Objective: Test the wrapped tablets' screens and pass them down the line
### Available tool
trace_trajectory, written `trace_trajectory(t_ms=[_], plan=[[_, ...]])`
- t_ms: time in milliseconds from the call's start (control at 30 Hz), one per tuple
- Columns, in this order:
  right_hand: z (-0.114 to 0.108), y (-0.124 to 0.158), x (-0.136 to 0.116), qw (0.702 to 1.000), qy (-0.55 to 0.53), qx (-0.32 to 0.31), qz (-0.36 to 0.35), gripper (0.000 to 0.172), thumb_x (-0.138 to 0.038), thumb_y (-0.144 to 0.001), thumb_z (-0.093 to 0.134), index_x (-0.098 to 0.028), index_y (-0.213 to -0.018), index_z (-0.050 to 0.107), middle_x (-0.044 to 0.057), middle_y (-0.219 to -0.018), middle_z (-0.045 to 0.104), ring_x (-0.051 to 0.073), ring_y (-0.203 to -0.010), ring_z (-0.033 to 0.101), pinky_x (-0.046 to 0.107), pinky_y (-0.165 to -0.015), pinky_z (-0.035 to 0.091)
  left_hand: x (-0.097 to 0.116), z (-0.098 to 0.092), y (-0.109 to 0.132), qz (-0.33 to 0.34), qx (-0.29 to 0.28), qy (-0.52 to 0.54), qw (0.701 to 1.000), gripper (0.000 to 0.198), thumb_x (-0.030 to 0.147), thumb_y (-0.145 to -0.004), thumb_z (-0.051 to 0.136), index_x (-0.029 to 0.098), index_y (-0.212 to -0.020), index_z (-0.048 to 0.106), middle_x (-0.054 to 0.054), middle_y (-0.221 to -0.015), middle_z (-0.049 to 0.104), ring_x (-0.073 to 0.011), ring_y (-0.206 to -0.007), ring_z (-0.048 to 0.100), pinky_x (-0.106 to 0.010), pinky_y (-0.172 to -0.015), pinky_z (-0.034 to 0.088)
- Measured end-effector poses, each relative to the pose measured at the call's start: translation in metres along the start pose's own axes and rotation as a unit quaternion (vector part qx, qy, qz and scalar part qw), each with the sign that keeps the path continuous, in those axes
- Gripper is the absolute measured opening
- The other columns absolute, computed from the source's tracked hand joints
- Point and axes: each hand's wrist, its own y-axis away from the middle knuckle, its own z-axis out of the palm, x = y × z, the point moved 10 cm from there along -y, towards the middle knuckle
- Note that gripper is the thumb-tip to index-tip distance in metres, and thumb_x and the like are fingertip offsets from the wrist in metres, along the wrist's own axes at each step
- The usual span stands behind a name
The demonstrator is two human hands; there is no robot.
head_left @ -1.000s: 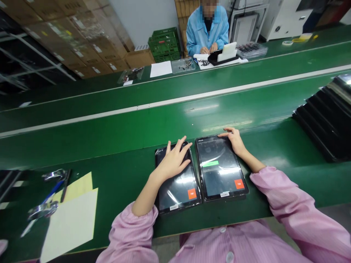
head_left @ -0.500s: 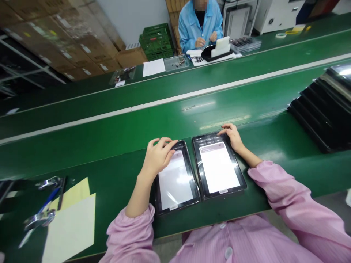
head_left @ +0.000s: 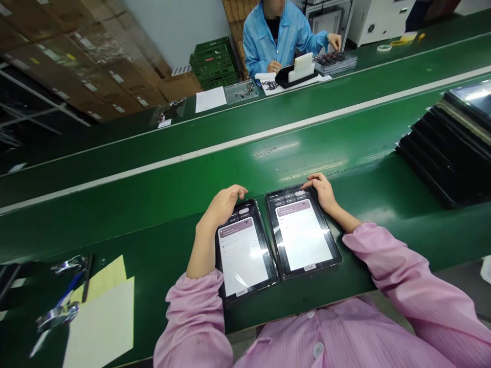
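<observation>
On the green bench [head_left: 172, 255] lie the left tablet [head_left: 247, 255], its upper left corner hidden, and the right tablet [head_left: 303, 232] beside it, both black-framed, lit mostly white, their lettering illegible. The left hand [head_left: 222, 205] curls over that corner, whether gripping I cannot tell; the right hand [head_left: 323, 194] bends, loosely open, at the other's top edge.

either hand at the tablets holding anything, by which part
Nothing is held: the left hand is at the left tablet, the right hand at the right tablet.
</observation>
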Motion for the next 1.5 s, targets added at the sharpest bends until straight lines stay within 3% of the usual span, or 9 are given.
trace_trajectory(t_ms=[133,267,400,633,767,933,1167,1367,1500], plan=[[0.000,0.000,0.000,1.000,-0.007,0.002,0.007,0.065,-0.064,-0.099,0.030,-0.022,-0.072,0.072,0.012,-0.101,0.061,0.029,-0.100,0.058,0.047,-0.097,0.044,-0.014,0.031,-0.009,-0.067,-0.102,-0.004,0.993,0.074,0.063,-0.097,0.009,0.024,-0.115,0.069,-0.007,-0.113,0.073,-0.0269,-0.103,0.066,-0.041,-0.090,0.051],[0.001,0.000,0.002,1.000,-0.014,-0.002,0.011,0.066,-0.066,-0.098,0.033,-0.021,-0.066,0.069,0.011,-0.101,0.061,0.029,-0.099,0.059,0.047,-0.097,0.045,-0.010,0.036,-0.012,-0.055,-0.112,-0.075,0.989,0.066,0.050,-0.098,0.013,0.023,-0.102,0.073,-0.006,-0.115,0.073,-0.0270,-0.106,0.066,-0.043,-0.096,0.050],[0.000,-0.001,0.004,1.000,-0.026,0.008,0.015,0.065,-0.064,-0.098,0.035,-0.020,-0.067,0.071,0.009,-0.100,0.060,0.027,-0.098,0.059,0.043,-0.097,0.045,0.001,0.036,-0.012,-0.007,-0.116,-0.108,0.987,0.068,0.049,-0.100,0.006,0.021,-0.094,0.067,-0.004,-0.091,0.075,-0.0230,-0.094,0.069,-0.051,-0.120,0.028],[-0.002,-0.001,0.001,0.998,-0.055,0.037,0.019,0.062,-0.064,-0.099,0.034,-0.020,-0.074,0.071,0.008,-0.095,0.062,0.024,-0.094,0.060,0.037,-0.085,0.050,0.006,0.025,-0.007,0.014,-0.103,-0.084,0.991,0.072,0.059,-0.098,-0.005,0.023,-0.095,0.057,0.000,-0.074,0.071,-0.0206,-0.085,0.070,-0.056,-0.125,0.011],[-0.006,0.000,0.005,0.997,-0.032,0.062,0.043,0.059,-0.065,-0.098,0.032,-0.021,-0.081,0.067,0.007,-0.087,0.062,0.024,-0.083,0.058,0.038,-0.078,0.050,0.003,0.031,-0.004,-0.036,-0.124,-0.101,0.987,0.069,0.056,-0.101,0.006,0.020,-0.119,0.062,-0.007,-0.118,0.071,-0.0233,-0.116,0.063,-0.061,-0.124,0.006],[-0.005,-0.001,0.014,0.996,-0.015,0.051,0.069,0.051,-0.063,-0.094,0.045,-0.022,-0.068,0.061,0.006,-0.073,0.057,0.025,-0.081,0.056,0.041,-0.089,0.046,0.011,0.057,0.007,-0.012,-0.182,-0.095,0.979,0.066,0.053,-0.102,0.006,0.027,-0.144,0.049,-0.007,-0.158,0.039,-0.0275,-0.149,0.028,-0.066,-0.119,-0.005],[0.002,-0.006,0.020,0.988,-0.119,0.005,0.094,0.064,-0.073,-0.091,0.038,-0.020,-0.074,0.070,0.008,-0.090,0.069,0.024,-0.086,0.063,0.037,-0.079,0.051,0.003,0.077,0.018,-0.004,-0.222,-0.084,0.971,0.064,0.058,-0.101,0.005,0.034,-0.155,0.028,-0.003,-0.168,0.008,-0.0321,-0.154,0.003,-0.070,-0.117,0.001],[0.030,-0.003,0.013,0.899,-0.406,-0.074,0.151,0.059,-0.076,-0.079,0.059,-0.019,-0.089,0.071,0.011,-0.135,0.059,0.029,-0.109,0.060,0.044,-0.098,0.047,-0.004,0.074,0.018,0.002,-0.236,-0.114,0.965,0.061,0.056,-0.101,0.004,0.039,-0.154,0.029,-0.001,-0.169,0.008,-0.0350,-0.154,0.009,-0.068,-0.118,0.015],[0.010,-0.002,0.004,0.967,-0.237,-0.030,0.088,0.064,-0.082,-0.083,0.048,-0.023,-0.092,0.070,0.008,-0.138,0.055,0.031,-0.117,0.053,0.049,-0.104,0.041,-0.022,0.055,0.011,-0.074,-0.191,-0.177,0.963,0.063,0.062,-0.097,0.022,0.035,-0.153,0.035,-0.009,-0.165,0.024,-0.0410,-0.150,0.019,-0.067,-0.115,0.023]])
